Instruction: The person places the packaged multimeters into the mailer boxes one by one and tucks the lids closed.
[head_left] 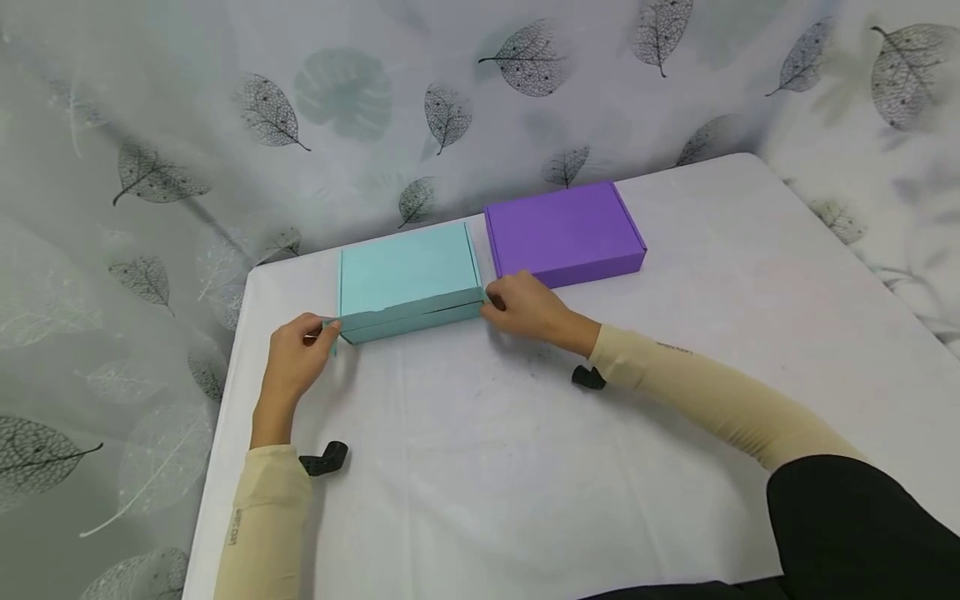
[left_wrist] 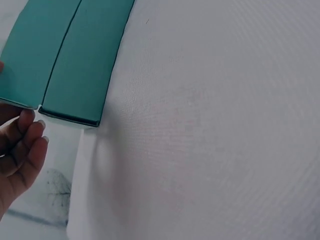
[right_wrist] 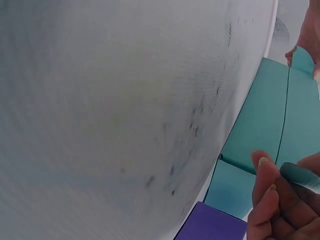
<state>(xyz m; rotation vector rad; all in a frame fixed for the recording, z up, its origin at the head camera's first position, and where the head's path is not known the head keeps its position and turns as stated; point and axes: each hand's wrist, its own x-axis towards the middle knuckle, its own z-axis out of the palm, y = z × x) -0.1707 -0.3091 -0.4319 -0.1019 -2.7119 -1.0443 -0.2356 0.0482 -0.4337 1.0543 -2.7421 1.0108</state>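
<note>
A teal cardboard box [head_left: 408, 271] lies on the white-covered table, its lid down over the top with a narrow gap along the front. At its front left corner my left hand [head_left: 297, 354] pinches a small teal flap of the lid between thumb and fingers. My right hand [head_left: 528, 308] is at the front right corner; in the right wrist view its fingers [right_wrist: 267, 192] pinch another rounded teal flap [right_wrist: 299, 176]. The left wrist view shows the seam between lid front and box front [left_wrist: 82, 65], with the left fingers [left_wrist: 31, 145] curled beside the corner.
Just right of the teal box sits a closed purple box [head_left: 566, 233], angled slightly. Black wrist-mounted pieces [head_left: 326, 458] show beside each sleeve. White cloth [head_left: 480, 467] covers the table, and a leaf-patterned curtain [head_left: 345, 92] hangs behind it and at both sides.
</note>
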